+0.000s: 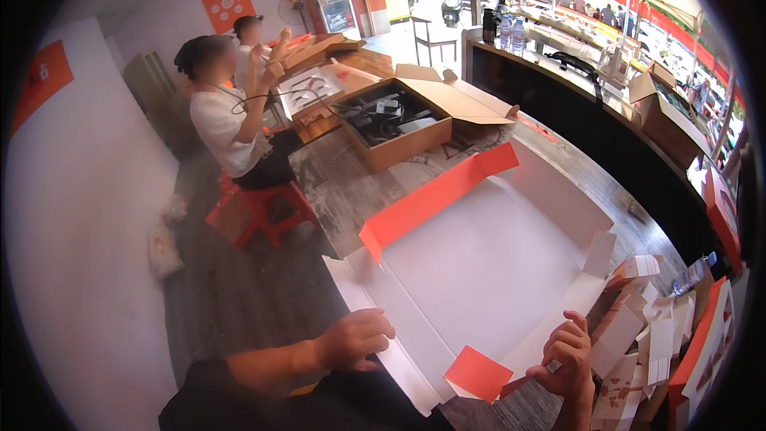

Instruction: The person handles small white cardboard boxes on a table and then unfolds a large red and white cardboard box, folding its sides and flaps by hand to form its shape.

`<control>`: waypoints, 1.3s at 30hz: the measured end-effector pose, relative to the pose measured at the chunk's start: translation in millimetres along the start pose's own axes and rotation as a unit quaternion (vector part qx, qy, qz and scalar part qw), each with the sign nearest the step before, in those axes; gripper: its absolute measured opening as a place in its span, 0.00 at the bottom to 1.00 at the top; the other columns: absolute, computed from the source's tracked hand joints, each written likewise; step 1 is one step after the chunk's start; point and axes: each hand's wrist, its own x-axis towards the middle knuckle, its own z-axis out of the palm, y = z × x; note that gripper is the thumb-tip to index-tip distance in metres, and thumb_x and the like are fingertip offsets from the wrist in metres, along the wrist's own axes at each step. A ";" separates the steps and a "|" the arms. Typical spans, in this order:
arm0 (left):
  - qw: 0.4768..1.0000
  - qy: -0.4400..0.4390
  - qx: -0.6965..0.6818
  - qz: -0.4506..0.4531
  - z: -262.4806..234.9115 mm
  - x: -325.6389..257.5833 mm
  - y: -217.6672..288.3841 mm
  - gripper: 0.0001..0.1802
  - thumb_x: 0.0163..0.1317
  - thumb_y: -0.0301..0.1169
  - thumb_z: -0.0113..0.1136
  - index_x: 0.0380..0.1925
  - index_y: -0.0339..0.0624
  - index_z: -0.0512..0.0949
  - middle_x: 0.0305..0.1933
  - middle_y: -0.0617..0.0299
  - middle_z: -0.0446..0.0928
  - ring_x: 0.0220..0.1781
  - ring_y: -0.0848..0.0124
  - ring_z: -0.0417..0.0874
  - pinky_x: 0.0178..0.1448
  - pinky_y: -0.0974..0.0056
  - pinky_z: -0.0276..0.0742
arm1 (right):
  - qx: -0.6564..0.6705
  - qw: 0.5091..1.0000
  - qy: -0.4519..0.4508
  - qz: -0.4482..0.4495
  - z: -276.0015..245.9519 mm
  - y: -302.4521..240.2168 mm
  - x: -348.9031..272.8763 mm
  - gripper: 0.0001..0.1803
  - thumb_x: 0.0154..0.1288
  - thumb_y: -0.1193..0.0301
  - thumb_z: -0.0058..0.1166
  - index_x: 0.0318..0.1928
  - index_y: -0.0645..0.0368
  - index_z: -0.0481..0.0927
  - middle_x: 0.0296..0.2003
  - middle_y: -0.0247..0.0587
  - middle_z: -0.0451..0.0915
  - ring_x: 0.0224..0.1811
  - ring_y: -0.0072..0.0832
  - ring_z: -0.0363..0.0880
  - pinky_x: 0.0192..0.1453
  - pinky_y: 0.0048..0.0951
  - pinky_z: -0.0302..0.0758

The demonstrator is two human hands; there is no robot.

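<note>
A large, partly folded cardboard box (495,247), white inside with orange flaps, lies spread on the table in front of me. One long orange flap (431,203) stands up along its far side, and a small orange flap (479,373) is bent up at the near corner. My left hand (356,339) is closed at the left side panel's edge, fingers curled over it. At the near right edge, my right hand (565,355) has its fingers bent and its thumb against the cardboard beside the small flap.
An open brown carton (395,124) with black items and cables stands farther up the table (331,191). Two people sit along the left side, the nearer on a red stool (271,207). Folded cardboard pieces (630,335) pile up at lower right, below a dark counter side (558,124).
</note>
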 end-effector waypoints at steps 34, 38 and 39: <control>0.884 -0.227 0.348 -0.215 -65.3 115.6 -84.7 0.29 0.53 0.42 0.74 0.52 0.43 0.78 0.58 0.50 0.77 0.61 0.54 0.77 0.64 0.51 0.68 | -0.122 0.933 -0.280 0.188 -6.3 12.0 -31.1 0.54 0.33 0.55 0.82 0.66 0.57 0.75 0.73 0.57 0.63 0.78 0.56 0.57 0.79 0.60 0.55; 0.879 -0.215 0.392 -0.166 -62.4 107.2 -126.9 0.22 0.52 0.36 0.69 0.47 0.42 0.79 0.47 0.52 0.82 0.53 0.55 0.81 0.60 0.50 0.69 | -0.117 0.933 -0.279 0.195 -7.7 8.5 -28.5 0.53 0.36 0.55 0.81 0.67 0.57 0.75 0.74 0.56 0.62 0.79 0.55 0.56 0.79 0.59 0.55; 0.877 -0.209 0.408 -0.144 -63.5 96.8 -141.8 0.20 0.51 0.34 0.68 0.45 0.42 0.79 0.45 0.53 0.83 0.51 0.55 0.82 0.58 0.50 0.70 | -0.112 0.932 -0.283 0.195 -7.1 9.7 -28.5 0.52 0.37 0.55 0.80 0.67 0.57 0.75 0.74 0.56 0.62 0.79 0.55 0.56 0.79 0.59 0.55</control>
